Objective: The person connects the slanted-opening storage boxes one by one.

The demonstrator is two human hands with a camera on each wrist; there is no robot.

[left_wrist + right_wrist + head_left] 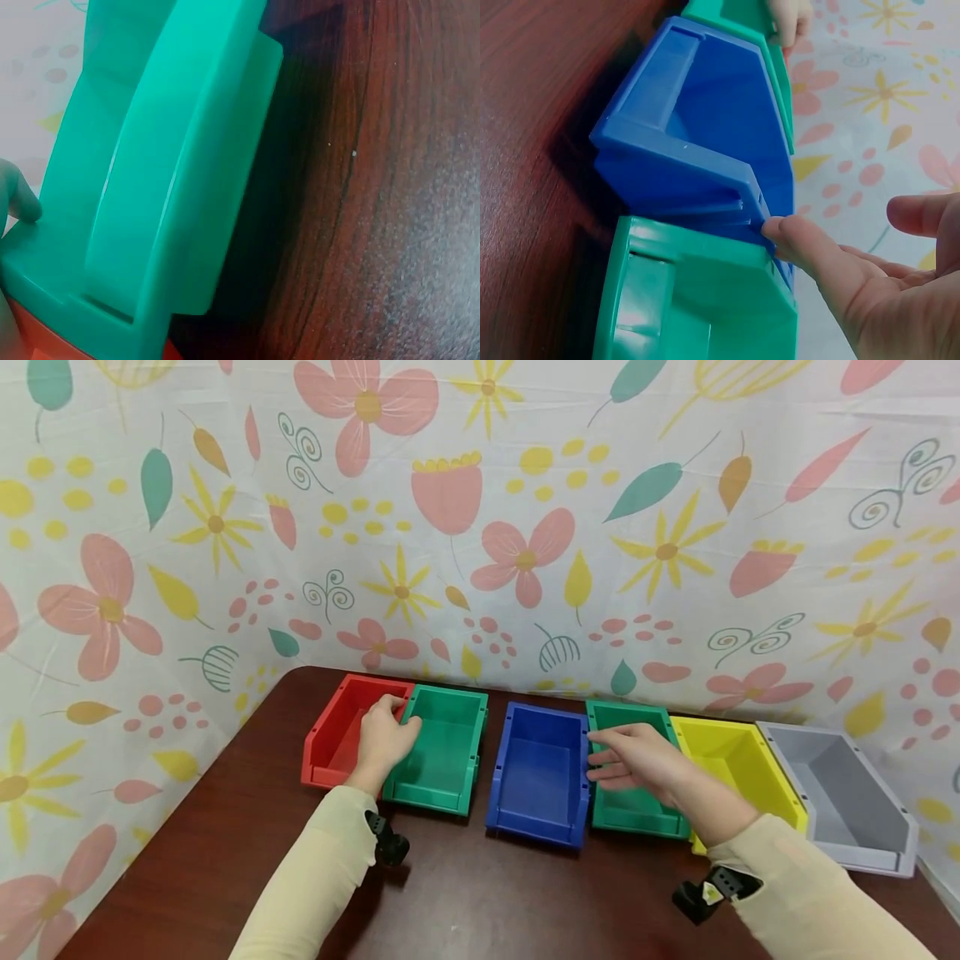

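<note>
My left hand (384,739) is over the side where a red bin (318,743) meets a green bin (442,752). It grips the green bin's left wall, thumb on the green side and fingers toward the red. In the left wrist view, part of that hand (19,199) shows at the wall of the green bin (157,195). My right hand (637,760) reaches over a second green bin (630,810). Its extended fingertips touch the right wall of a blue bin (536,777); in the right wrist view, the thumb stands apart from the fingers (802,244).
Right of the second green bin stand a yellow bin (727,756) and a grey bin (840,802). All the bins line the back of a dark wooden table (480,893), against a flower-printed cloth (480,610). A gap separates the first green bin from the blue one.
</note>
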